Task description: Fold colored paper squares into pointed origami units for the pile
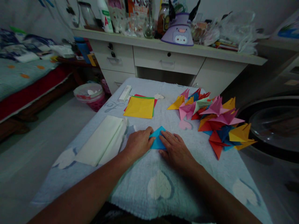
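A blue sheet of origami paper (158, 143), folded to a pointed shape, lies on the cloth-covered table (140, 189) between my hands. My left hand (139, 141) pinches its left edge between thumb and fingers. My right hand (174, 147) rests over the right side, its fingers stretched flat on the paper. Beyond my hands is a stack of square paper (140, 107), yellow on top with green and red edges showing. To the right sits a pile of folded paper cranes (216, 116) in pink, red, orange, yellow and blue.
A folded white sheet (100, 140) lies left of my left arm, and a small white box (125, 93) near the table's far left corner. Behind stands a white desk (154, 56) with jars and a purple hat (178, 29). A bin (91, 95) stands left; a washing machine (273, 121) right.
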A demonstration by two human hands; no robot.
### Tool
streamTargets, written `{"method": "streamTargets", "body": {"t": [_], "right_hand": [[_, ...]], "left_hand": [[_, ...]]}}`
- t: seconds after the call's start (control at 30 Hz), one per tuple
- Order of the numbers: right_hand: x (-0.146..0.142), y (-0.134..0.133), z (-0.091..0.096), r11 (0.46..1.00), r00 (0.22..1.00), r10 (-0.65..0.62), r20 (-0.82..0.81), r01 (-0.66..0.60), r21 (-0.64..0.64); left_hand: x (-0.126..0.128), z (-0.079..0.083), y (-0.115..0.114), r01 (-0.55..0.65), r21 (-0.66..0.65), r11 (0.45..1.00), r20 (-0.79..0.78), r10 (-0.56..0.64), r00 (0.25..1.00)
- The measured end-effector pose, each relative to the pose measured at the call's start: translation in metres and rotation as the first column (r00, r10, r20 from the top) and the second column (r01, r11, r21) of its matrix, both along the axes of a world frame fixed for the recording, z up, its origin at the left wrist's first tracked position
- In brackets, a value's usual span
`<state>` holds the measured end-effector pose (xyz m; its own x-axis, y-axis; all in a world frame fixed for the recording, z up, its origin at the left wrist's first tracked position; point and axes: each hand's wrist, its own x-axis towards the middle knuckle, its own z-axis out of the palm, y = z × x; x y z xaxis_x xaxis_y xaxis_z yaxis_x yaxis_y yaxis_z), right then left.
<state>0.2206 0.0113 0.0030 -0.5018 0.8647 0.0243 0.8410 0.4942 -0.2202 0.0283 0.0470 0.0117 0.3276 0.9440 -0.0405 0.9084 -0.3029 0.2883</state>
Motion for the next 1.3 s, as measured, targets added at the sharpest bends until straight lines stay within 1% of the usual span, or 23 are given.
{"method": "streamTargets", "body": {"t": [0.2,0.33,0.4,0.47,0.5,0.57,0.63,0.67,0.73,0.77,0.83,0.97,1.13,1.3], "right_hand": [[-0.001,0.000,0.003,1.000,1.000,-0.002,-0.023,0.002,-0.003],[0.001,0.001,0.005,1.000,0.998,-0.004,-0.064,0.004,-0.002],[0.002,0.002,0.005,1.000,0.995,-0.009,-0.095,0.008,-0.006],[0.004,0.003,0.003,1.000,0.992,-0.014,-0.126,0.014,0.000],[0.004,0.004,0.002,1.000,0.990,-0.016,-0.138,0.018,0.008],[0.004,0.005,-0.001,0.999,0.989,-0.018,-0.146,0.022,0.028],[0.005,0.006,-0.004,0.999,0.990,-0.019,-0.139,0.025,0.044],[0.004,0.006,-0.005,0.999,0.991,-0.020,-0.134,0.027,0.048],[0.004,0.007,-0.006,0.998,0.992,-0.021,-0.127,0.027,0.049],[0.004,0.006,-0.006,0.998,0.992,-0.020,-0.127,0.027,0.051],[0.004,0.006,-0.005,0.998,0.991,-0.020,-0.129,0.028,0.059],[0.003,0.006,-0.005,0.995,0.993,-0.038,-0.109,0.048,0.083],[0.003,0.006,-0.006,0.994,0.996,-0.045,-0.072,0.052,0.095],[0.001,0.006,-0.005,0.993,0.995,-0.065,-0.072,0.072,0.090]], "left_hand": [[-0.005,-0.002,-0.003,-0.042,0.039,0.998,-0.076,0.045,0.996],[-0.006,-0.002,-0.004,-0.035,0.065,0.997,-0.124,0.043,0.991],[-0.006,-0.001,-0.004,-0.021,0.117,0.993,-0.143,0.038,0.989],[-0.008,0.001,-0.005,0.046,0.214,0.976,-0.147,-0.014,0.989],[-0.008,0.002,-0.007,0.104,0.264,0.959,-0.146,-0.067,0.987],[-0.007,0.003,-0.013,0.250,0.330,0.910,-0.147,-0.212,0.966],[-0.004,0.001,-0.023,0.389,0.323,0.863,-0.160,-0.355,0.921],[-0.003,-0.001,-0.028,0.438,0.304,0.846,-0.165,-0.406,0.899],[0.001,-0.004,-0.038,0.471,0.279,0.837,-0.169,-0.440,0.882],[0.002,-0.006,-0.042,0.477,0.275,0.835,-0.167,-0.447,0.879],[0.002,-0.007,-0.049,0.468,0.243,0.849,-0.160,-0.441,0.883],[-0.004,-0.005,-0.054,0.432,0.206,0.878,-0.157,-0.407,0.900],[-0.020,-0.005,-0.059,0.404,0.194,0.894,-0.165,-0.377,0.912],[-0.039,-0.005,-0.065,0.358,0.187,0.915,-0.220,-0.316,0.923]]}}
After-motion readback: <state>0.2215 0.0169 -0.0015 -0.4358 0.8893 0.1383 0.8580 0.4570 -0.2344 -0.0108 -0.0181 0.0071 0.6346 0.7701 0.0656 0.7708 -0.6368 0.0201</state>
